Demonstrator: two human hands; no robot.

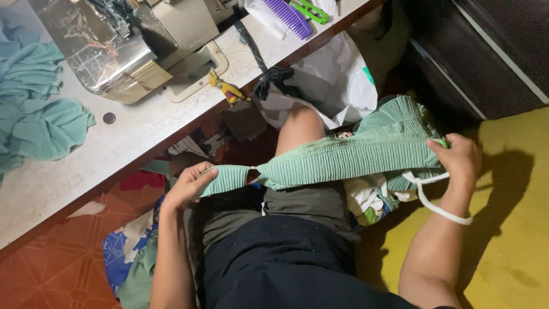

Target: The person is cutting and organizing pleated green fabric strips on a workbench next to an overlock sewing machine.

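A long strip of green shirred fabric (343, 157) is stretched across my lap between both hands. My left hand (191, 184) pinches its narrow end beside the table edge. My right hand (460, 160) grips the wider end, where more of the green fabric bunches up behind it. A white cord (434, 203) loops around my right wrist. The strip twists to a narrow point near its left third. My bare knee shows just behind the strip.
A sewing machine (114, 46) stands on the pale table (68, 171), with a pile of teal cloth (34, 109) to its left. A purple comb (289, 17), green scissors (309, 10) and yellow snips (226, 87) lie near the table's edge. White bag (337, 80) and scraps below.
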